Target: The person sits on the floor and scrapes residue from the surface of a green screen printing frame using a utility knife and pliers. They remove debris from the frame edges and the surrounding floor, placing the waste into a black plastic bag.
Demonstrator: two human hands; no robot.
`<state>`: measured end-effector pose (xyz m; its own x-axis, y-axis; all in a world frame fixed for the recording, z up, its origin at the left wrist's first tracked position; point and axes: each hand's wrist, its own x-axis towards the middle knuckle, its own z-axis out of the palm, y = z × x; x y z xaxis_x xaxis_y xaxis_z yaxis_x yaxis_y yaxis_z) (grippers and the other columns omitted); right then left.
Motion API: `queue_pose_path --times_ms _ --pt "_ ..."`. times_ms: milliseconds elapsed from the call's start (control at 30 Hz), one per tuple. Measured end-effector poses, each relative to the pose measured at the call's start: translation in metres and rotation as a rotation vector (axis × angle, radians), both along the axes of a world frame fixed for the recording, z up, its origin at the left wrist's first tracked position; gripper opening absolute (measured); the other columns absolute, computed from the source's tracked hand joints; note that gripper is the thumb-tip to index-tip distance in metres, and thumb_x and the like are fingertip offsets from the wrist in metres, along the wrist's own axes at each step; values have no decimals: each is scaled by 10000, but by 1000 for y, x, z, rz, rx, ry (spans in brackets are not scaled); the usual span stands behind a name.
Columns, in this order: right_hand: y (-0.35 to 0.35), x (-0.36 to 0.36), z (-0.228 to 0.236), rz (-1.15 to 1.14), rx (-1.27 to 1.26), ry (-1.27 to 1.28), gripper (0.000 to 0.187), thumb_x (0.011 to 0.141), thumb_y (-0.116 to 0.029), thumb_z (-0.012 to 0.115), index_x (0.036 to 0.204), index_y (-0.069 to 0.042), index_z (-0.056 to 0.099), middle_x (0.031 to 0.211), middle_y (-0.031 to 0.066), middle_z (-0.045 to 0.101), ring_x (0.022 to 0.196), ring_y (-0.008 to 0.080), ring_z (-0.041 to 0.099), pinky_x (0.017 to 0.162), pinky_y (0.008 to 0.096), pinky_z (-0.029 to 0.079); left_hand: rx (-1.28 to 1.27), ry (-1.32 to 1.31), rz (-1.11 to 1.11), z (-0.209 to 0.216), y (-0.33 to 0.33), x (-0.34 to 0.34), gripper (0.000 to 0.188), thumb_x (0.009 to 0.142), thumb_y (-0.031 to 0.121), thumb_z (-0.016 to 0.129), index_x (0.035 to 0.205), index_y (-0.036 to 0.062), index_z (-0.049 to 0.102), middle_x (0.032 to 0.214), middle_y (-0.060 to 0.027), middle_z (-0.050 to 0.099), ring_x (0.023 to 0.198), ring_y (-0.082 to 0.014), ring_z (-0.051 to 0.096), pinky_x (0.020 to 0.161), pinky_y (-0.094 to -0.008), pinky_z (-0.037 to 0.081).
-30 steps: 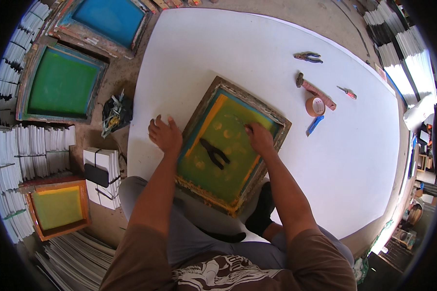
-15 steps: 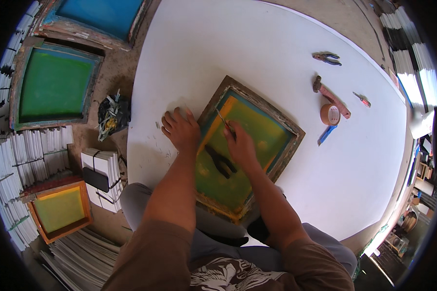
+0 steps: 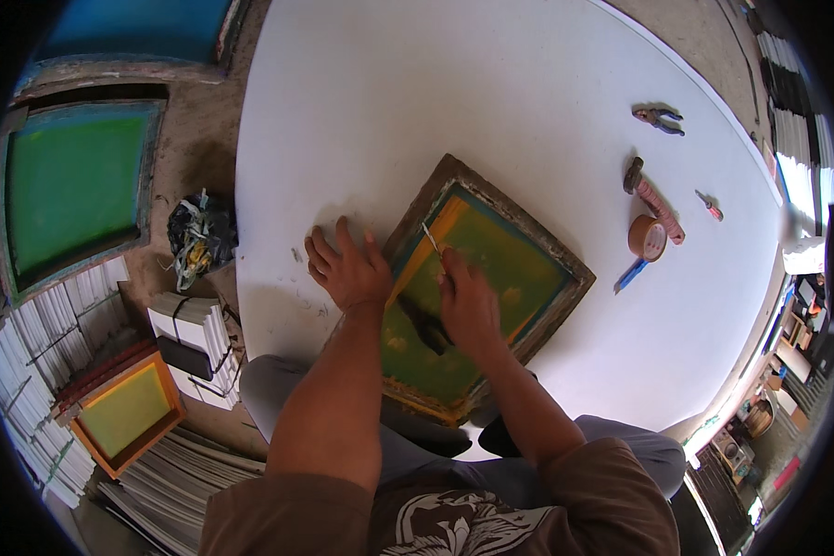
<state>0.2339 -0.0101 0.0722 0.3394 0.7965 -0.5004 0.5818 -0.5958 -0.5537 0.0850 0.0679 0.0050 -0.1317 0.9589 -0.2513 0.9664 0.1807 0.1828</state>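
A wooden screen-printing frame [image 3: 579,274] with green and yellow mesh lies on the white table [image 3: 491,102], its near end over my lap. My left hand [image 3: 347,269] rests flat on the table, its fingers spread, against the frame's left edge. My right hand [image 3: 468,301] is inside the frame and grips a thin, pale blade-like tool [image 3: 430,237] whose tip touches the orange band near the frame's top left corner. A dark tool [image 3: 426,329] lies on the mesh, partly hidden under my right hand.
On the table's right lie pliers [image 3: 659,118], a hammer [image 3: 653,197], a roll of brown tape [image 3: 647,237], a blue marker [image 3: 629,276] and a small red tool [image 3: 709,205]. On the floor at left are green [image 3: 69,190], blue [image 3: 130,32] and yellow [image 3: 125,410] screens, paper stacks [image 3: 37,343] and a tangled bundle [image 3: 199,236].
My right hand has moved from the frame's right part to its left side and now holds the thin tool against the orange band. My left hand stays by the frame's left edge.
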Motion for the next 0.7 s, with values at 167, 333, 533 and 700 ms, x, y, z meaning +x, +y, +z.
queue_pose_path --times_ms 167,333,533,700 --pt "4 -2 11 17 -73 4 441 1039 -179 564 1477 -177 518 1002 245 642 896 477 670 775 552 534 57 49 -46 -2 -2 0 538 1038 405 509 1507 152 442 1603 -228 285 1520 -421 226 1189 -617 231" --pt "19 -3 26 18 -156 42 460 1050 -183 535 1507 -203 490 989 262 641 893 486 666 790 573 525 36 11 -50 -4 -3 -3 576 1025 411 517 1521 132 428 1612 -255 273 1519 -459 195 1191 -632 192" --pt "16 -2 19 37 -110 47 488 1046 -176 537 1529 -203 472 988 281 643 887 492 661 791 587 516 31 -20 -38 -2 -1 -3 574 1024 414 515 1518 133 434 1612 -260 275 1522 -463 193 1193 -638 192" --pt "16 1 17 47 -88 79 488 1041 -168 533 1524 -203 476 979 294 646 875 507 656 790 586 519 70 -12 -49 -5 -2 -4 564 1028 410 510 1514 132 442 1606 -263 288 1519 -468 205 1191 -643 201"
